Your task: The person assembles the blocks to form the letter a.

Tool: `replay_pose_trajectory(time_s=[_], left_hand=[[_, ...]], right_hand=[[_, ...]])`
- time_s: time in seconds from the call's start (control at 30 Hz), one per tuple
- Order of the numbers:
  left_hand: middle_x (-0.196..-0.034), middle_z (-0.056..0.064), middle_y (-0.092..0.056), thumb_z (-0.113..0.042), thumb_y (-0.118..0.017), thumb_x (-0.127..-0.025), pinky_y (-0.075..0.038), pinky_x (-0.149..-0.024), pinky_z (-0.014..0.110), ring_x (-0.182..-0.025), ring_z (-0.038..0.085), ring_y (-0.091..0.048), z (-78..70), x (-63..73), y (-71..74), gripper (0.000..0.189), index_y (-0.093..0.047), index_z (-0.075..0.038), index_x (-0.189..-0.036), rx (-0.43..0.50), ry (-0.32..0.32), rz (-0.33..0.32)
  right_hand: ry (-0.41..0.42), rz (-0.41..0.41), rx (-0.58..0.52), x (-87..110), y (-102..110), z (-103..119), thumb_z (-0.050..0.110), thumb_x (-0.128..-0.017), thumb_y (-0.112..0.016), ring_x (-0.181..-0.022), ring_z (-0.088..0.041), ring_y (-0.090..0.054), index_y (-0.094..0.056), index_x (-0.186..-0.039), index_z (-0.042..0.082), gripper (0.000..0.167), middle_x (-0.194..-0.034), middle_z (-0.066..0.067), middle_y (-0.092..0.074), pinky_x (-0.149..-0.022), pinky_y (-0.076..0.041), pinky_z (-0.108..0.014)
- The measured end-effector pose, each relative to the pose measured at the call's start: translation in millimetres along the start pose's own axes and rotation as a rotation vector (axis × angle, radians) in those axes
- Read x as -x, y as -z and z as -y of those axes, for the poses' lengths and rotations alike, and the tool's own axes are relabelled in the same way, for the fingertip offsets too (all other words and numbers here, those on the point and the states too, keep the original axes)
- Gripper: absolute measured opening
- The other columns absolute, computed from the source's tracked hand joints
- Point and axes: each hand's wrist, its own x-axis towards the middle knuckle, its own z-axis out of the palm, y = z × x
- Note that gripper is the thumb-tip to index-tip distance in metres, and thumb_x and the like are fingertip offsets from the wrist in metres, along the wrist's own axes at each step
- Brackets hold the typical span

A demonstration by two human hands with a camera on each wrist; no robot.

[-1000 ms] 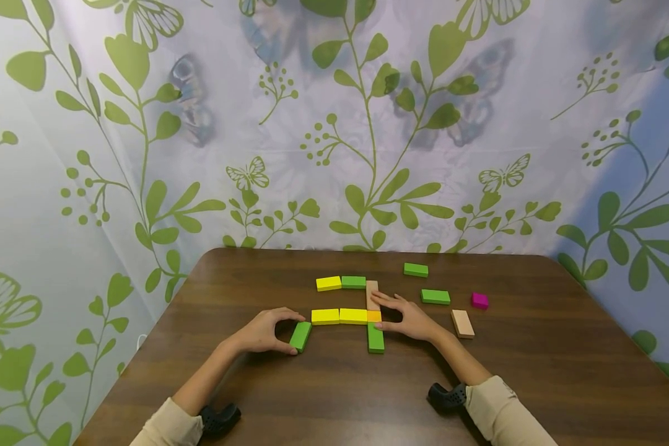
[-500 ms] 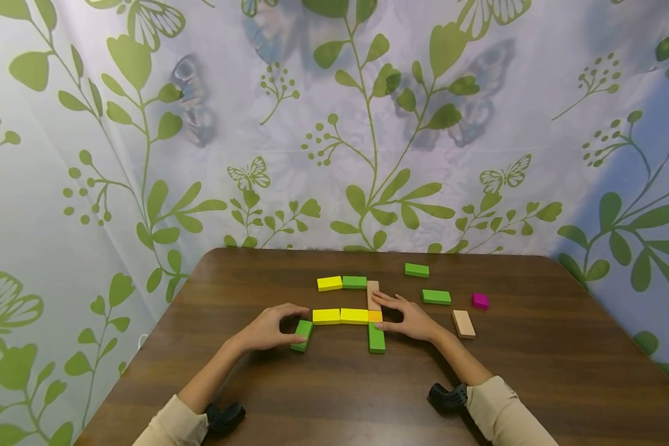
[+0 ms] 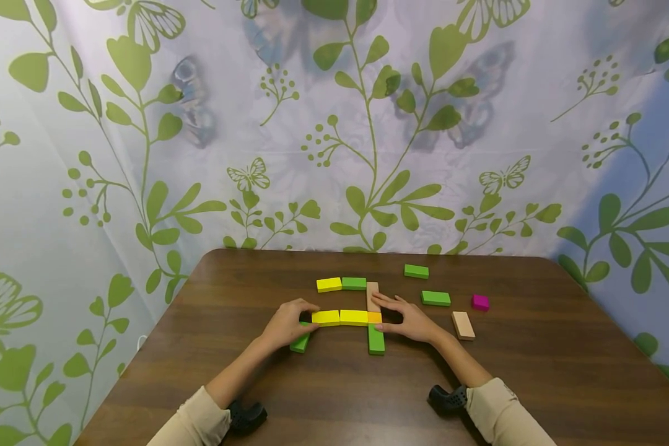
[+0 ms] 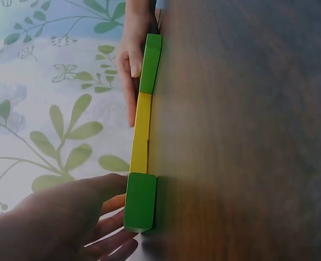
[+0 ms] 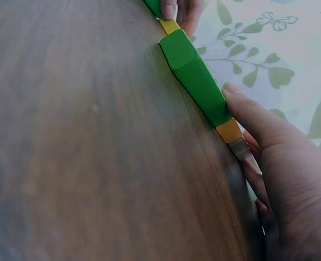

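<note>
Yellow end block [image 3: 329, 318]: handling and count

Left hand [image 3: 287, 323] pinches the left end, thumb on the near side, fingers on the far side, beside a green block [image 3: 299, 345]. Right hand [image 3: 411, 319] is spread wide: thumb at the orange block [image 3: 374, 317], fingertips at the tan block [image 3: 371, 288]. Expect light, stiff, smooth, robust pieces; grip across the long sides. Visible on the bench [image 3: 334, 390]: three yellow, five green, two tan, one orange, one magenta block [image 3: 480, 302].
</note>
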Motion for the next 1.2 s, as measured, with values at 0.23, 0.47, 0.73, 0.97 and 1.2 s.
replay_pose_trajectory(time_s=[0.23,0.47,0.73,0.97,1.2], left_hand=[[-0.091,0.002,-0.063,-0.021,-0.077,-0.076,-0.049,-0.073,0.034,-0.081,0.018,-0.058,-1.8,-0.2,0.9,0.027,-0.071,-0.008,-0.099,-0.012,0.02,-0.021],[-0.094,0.002,-0.063,-0.023,-0.075,-0.077,-0.048,-0.075,0.035,-0.084,0.018,-0.058,-2.4,0.3,2.2,0.027,-0.07,-0.009,-0.1,0.015,0.043,0.015],[-0.093,0.002,-0.063,-0.022,-0.076,-0.077,-0.048,-0.074,0.034,-0.083,0.018,-0.057,-4.0,1.6,4.1,0.026,-0.07,-0.009,-0.099,0.035,0.038,0.018],[-0.097,0.002,-0.064,-0.027,-0.075,-0.078,-0.048,-0.076,0.034,-0.087,0.018,-0.058,-2.2,2.5,5.2,0.034,-0.069,-0.007,-0.105,0.051,0.013,0.025],[-0.113,0.003,-0.059,-0.046,-0.07,-0.078,-0.047,-0.083,0.038,-0.1,0.019,-0.056,11.9,14.7,14.6,0.06,-0.059,-0.009,-0.124,0.122,-0.034,0.104]], right_hand=[[0.006,0.001,0.005,-0.3,0.0,0.1,0.043,-0.082,-0.066,-0.129,-0.026,-0.035,-0.037,-0.143,0.016,0.073,-0.148,-0.002,-0.029,-0.109,-0.008,-0.051],[0.002,-0.006,0.012,-0.3,-0.4,0.3,0.045,-0.082,-0.066,-0.13,-0.026,-0.035,-0.037,-0.143,0.017,0.073,-0.148,-0.002,-0.029,-0.108,-0.008,-0.052],[0.003,-0.006,0.015,0.6,-0.3,0.0,0.045,-0.082,-0.066,-0.13,-0.027,-0.033,-0.037,-0.143,0.018,0.074,-0.148,-0.002,-0.029,-0.108,-0.009,-0.053],[0.008,-0.013,0.016,0.7,-0.1,-0.1,0.045,-0.082,-0.067,-0.13,-0.027,-0.034,-0.037,-0.143,0.018,0.073,-0.148,-0.002,-0.03,-0.108,-0.009,-0.053],[0.015,-0.007,0.015,1.2,-0.1,-0.5,0.044,-0.082,-0.066,-0.129,-0.028,-0.035,-0.037,-0.143,0.017,0.073,-0.148,-0.002,-0.029,-0.108,-0.009,-0.053]])
